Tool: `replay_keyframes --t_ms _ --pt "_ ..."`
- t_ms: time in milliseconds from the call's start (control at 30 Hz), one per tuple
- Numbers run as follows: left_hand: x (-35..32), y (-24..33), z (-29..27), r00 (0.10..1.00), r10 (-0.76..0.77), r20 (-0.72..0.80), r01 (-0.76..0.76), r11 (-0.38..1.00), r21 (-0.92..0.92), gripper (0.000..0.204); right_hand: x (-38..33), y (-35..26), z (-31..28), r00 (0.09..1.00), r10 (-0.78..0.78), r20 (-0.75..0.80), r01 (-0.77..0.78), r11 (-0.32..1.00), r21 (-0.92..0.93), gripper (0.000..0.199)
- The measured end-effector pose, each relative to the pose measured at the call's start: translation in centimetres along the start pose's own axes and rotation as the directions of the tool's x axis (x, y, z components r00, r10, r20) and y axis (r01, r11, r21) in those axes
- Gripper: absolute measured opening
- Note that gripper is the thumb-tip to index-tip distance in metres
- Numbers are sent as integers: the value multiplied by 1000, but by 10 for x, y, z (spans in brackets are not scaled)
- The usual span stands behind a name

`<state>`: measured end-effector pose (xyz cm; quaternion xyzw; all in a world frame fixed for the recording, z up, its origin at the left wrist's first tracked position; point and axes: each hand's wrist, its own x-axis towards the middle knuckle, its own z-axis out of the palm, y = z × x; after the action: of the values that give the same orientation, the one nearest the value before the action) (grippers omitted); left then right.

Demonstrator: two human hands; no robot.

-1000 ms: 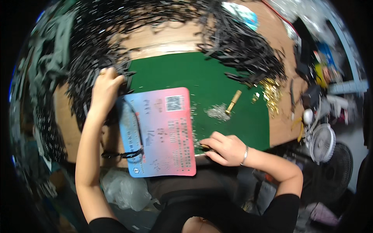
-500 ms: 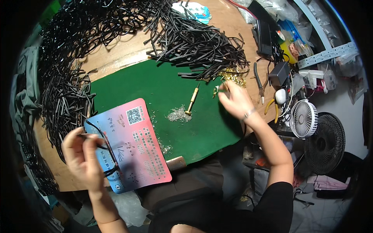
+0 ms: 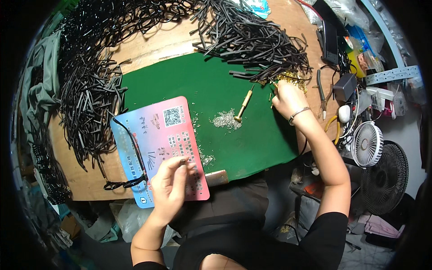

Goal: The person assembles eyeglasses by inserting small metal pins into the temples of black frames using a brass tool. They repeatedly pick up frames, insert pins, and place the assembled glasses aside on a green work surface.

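Note:
My left hand (image 3: 167, 186) hovers over the blue and pink printed mat (image 3: 155, 155), thumb and fingertips pinched on a small dark piece too small to name. Left of it lies a pair of black glasses (image 3: 119, 185), its front at the mat's lower left edge, one temple stretching up across the mat. My right hand (image 3: 289, 102) is closed at the near edge of a pile of small gold-coloured metal parts (image 3: 297, 82); what its fingertips pinch is hidden. A brass screwdriver (image 3: 244, 105) lies on the green cloth (image 3: 180, 81), beside a heap of small silver screws (image 3: 227, 119).
Black strips (image 3: 256, 47) are heaped at the back, more strips (image 3: 87, 103) at left. Black glasses frames (image 3: 121, 22) pile up at far left. Pliers (image 3: 321, 92), yellow-handled pliers (image 3: 333, 126), a white fan (image 3: 367, 143) and a black fan (image 3: 385, 177) stand at right.
My left hand has moved right, away from the glasses, onto the middle of the mat. The glasses now lie further left. My right hand stays by the gold-coloured parts; the whole view has shifted.

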<state>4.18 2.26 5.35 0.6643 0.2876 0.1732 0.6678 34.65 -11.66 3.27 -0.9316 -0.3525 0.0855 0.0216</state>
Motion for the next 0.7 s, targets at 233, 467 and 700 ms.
replay_keyframes --t_ms 233,467,700 --pt "-8 -1 10 940 -230 254 313 877 -365 19 1 12 -16 997 -56 62 56 998 -1 16" --pt "-13 1 18 814 -342 469 504 818 -278 27 -90 -83 -51 849 -506 155 143 501 854 13" --pt "-12 12 5 742 -400 538 600 754 -267 30 -79 -94 -22 726 -683 78 235 354 905 11"
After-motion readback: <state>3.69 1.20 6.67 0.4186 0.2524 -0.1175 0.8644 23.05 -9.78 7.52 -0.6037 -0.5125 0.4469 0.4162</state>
